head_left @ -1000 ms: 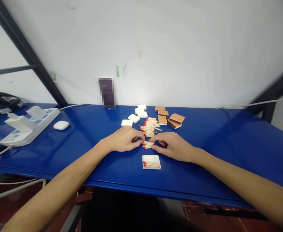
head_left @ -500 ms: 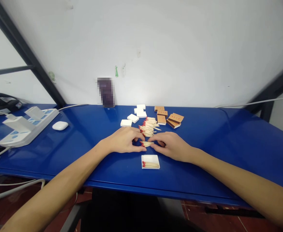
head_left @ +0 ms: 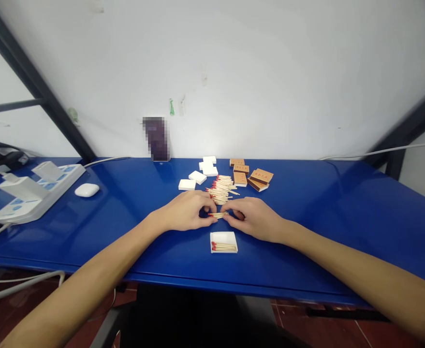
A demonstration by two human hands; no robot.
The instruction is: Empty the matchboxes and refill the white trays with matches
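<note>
A small bundle of matches [head_left: 218, 215] lies between my two hands, red heads to the left. My left hand [head_left: 188, 210] pinches its head end with thumb and fingers. On the other end, my right hand [head_left: 254, 218] closes its thumb and forefinger. Just in front of the bundle sits a white matchbox tray [head_left: 228, 237] with several matches lying along its near side. Beyond my fingertips is a loose pile of red-tipped matches [head_left: 221, 188] on the blue table [head_left: 143, 256].
Several white matchbox trays [head_left: 187, 184] lie behind the pile on the left, several brown matchbox sleeves [head_left: 240, 179] on the right. A white earphone case [head_left: 87, 190] and a power strip [head_left: 41, 195] with plugs are at left. A pixelated dark object [head_left: 157, 139] leans on the wall.
The matches between my hands have been drawn into a tighter, narrower bundle. Both hands keep nearly the same place; the whole view has shifted slightly.
</note>
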